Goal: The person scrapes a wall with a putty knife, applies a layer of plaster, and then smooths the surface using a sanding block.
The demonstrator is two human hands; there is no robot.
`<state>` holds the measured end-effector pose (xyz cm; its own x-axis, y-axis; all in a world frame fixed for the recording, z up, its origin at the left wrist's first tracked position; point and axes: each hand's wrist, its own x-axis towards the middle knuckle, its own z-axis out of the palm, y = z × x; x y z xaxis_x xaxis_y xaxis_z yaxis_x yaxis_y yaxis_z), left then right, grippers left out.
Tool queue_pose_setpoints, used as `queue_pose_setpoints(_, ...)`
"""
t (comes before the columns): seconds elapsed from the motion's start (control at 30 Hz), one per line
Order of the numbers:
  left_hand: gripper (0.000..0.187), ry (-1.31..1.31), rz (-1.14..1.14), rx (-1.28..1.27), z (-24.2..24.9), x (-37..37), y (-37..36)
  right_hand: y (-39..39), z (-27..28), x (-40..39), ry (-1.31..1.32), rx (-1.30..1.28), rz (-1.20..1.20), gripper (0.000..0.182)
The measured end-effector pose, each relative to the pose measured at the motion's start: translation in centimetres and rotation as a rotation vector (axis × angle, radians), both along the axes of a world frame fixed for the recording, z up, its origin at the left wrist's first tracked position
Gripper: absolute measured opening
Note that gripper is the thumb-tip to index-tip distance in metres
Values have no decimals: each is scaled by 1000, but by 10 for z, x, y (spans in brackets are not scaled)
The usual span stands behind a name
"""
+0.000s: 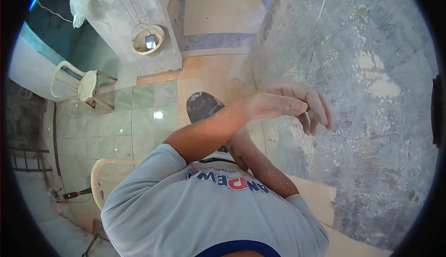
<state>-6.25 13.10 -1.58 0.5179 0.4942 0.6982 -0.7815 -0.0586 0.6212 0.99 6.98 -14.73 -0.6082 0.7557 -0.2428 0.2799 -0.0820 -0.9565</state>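
Note:
My left arm crosses in front of my chest to the right. At its end my left hand (290, 103), pale with dust, hangs with loosely bent fingers apart and nothing visible in them. It overlaps the grey, patchy wall (371, 131) on my right, which has rough white spots and scraped areas. My right forearm (260, 161), flecked with white, runs up behind the left forearm, and my right hand is hidden there. Beyond the left forearm shows a dark rounded shape (203, 106) with pale specks.
A round tub (158, 35) holding a phone (150, 42) hangs by wires at the pillar (144, 6). A plastic chair (86, 85) stands on the tiled floor (139, 131) at left, another chair (96, 182) beside me. A black-and-red tool (76, 194) lies at lower left.

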Motion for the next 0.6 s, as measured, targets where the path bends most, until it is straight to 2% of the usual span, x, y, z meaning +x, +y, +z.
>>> queue_pose_setpoints(0.03,50,6,-6,-15,-2,0,4,4,-1,-3,161,-66,19,17)
queue_pose_setpoints(0.07,50,15,-15,-24,-2,0,11,17,-8,3,161,-70,9,17)
queue_pose_setpoints(0.17,49,10,-37,-27,-13,2,36,52,-26,24,82,-72,13,26)
queue_pose_setpoints(0.23,48,3,-72,-60,-18,12,55,63,-11,23,-13,-275,-100,28)
queue_pose_setpoints(0.27,48,-1,-80,-88,-18,17,64,61,-38,24,-10,-267,-127,28)
queue_pose_setpoints(0.3,48,-4,-106,-79,-17,22,71,52,-87,29,132,-153,-140,32)
queue_pose_setpoints(0.33,42,3,-164,-75,-16,26,78,59,-46,12,268,-36,-148,37)
queue_pose_setpoints(0.37,37,9,-221,-71,-16,30,85,77,6,28,-123,-369,-42,28)
queue_pose_setpoints(0.4,34,1,-251,-50,-23,39,96,85,6,32,-126,-365,-65,28)
queue_pose_setpoints(0.47,34,15,-329,-70,-34,50,116,87,4,38,11,-334,-418,30)
queue_pose_setpoints(0.5,35,35,-378,-91,-36,54,125,90,-4,46,13,-326,-442,30)
queue_pose_setpoints(0.6,31,65,-434,-80,-37,57,153,114,-57,102,423,215,-630,28)
